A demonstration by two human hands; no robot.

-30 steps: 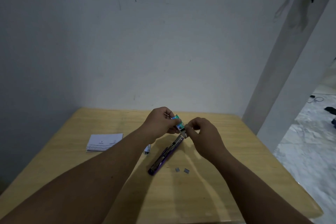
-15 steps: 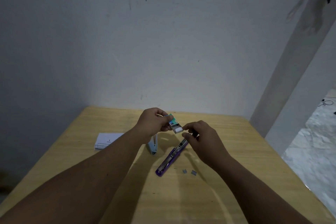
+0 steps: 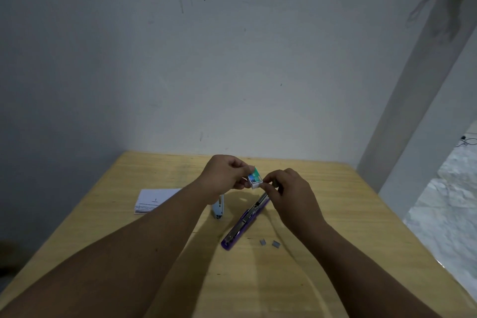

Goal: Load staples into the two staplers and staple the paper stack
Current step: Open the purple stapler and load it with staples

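Note:
My left hand (image 3: 225, 174) holds a small green and white staple box (image 3: 255, 179) above the table. My right hand (image 3: 289, 193) pinches at the box's white open end with thumb and forefinger. Below them a purple stapler (image 3: 245, 219) lies opened out flat on the table, its far end hidden under my right hand. A light blue stapler (image 3: 218, 207) stands partly hidden behind my left wrist. Two small staple pieces (image 3: 269, 242) lie beside the purple stapler's near end. A white paper stack (image 3: 152, 200) rests at the left.
The wooden table (image 3: 335, 214) stands against a pale wall. A white pillar (image 3: 418, 80) rises at the right, with marble floor (image 3: 444, 204) past the table's right edge.
The view has shifted a little, bringing the blue stapler out from behind my left arm. My right fingers moved up from the purple stapler to the box's open end.

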